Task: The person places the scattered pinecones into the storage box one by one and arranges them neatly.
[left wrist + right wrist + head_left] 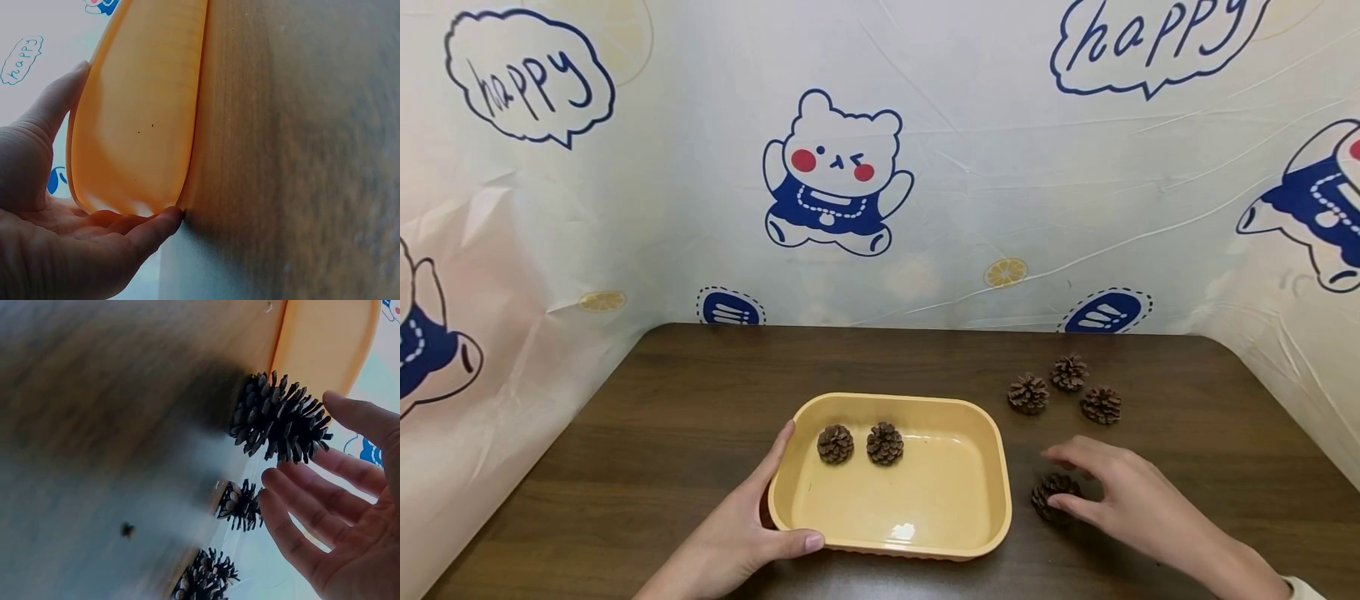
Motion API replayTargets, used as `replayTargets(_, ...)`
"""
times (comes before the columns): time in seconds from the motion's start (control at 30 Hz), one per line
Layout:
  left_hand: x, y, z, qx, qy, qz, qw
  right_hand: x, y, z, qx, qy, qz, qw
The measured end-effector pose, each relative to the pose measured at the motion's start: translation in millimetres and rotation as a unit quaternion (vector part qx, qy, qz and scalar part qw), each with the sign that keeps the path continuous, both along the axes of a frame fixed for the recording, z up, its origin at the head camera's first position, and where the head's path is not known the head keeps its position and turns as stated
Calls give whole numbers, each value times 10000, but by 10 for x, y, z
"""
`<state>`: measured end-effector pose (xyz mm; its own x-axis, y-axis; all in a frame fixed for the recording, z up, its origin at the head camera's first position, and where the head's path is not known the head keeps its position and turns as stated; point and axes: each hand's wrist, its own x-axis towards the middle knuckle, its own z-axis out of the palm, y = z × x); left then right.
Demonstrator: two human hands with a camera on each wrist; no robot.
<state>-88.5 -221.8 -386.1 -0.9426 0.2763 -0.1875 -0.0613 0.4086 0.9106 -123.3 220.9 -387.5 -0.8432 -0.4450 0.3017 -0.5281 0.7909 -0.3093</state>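
Observation:
A yellow rectangular tray (917,500) with raised walls sits on the table, and two pine cones (836,444) lie in its back left part. My left hand (730,525) grips the tray's left end, thumb at the front rim and fingers along the left wall; the left wrist view shows this hand (69,219) spanning the tray's end. Right of the tray, my right hand (1138,500) reaches around a single pine cone (1052,498) on the table. In the right wrist view, its fingers (319,506) are spread beside that pine cone (275,419); whether they touch it I cannot tell.
Three more pine cones (1069,372) lie in a group at the back right of the brown wooden table (715,367). A patterned sheet (970,167) with printed bears hangs behind the table and along both sides. A small dark speck (127,530) shows in the right wrist view.

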Motion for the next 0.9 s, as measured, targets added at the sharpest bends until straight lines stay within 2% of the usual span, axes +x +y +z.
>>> replayTargets(0.23,-3,1,-4,72,-40,-19,10000,16,40,-31,48,-51,-36,10000)
replayTargets(0.47,-6,4,1,57,-73,7,10000,35,58,-60,83,149,-5,9999)
replayTargets(0.7,-4,1,-4,-13,-4,-10,10000,61,63,-61,214,-73,-208,9995)
replayTargets(0.9,-6,12,9,-58,-90,81,9999,71,78,-75,230,-198,-266,9992)
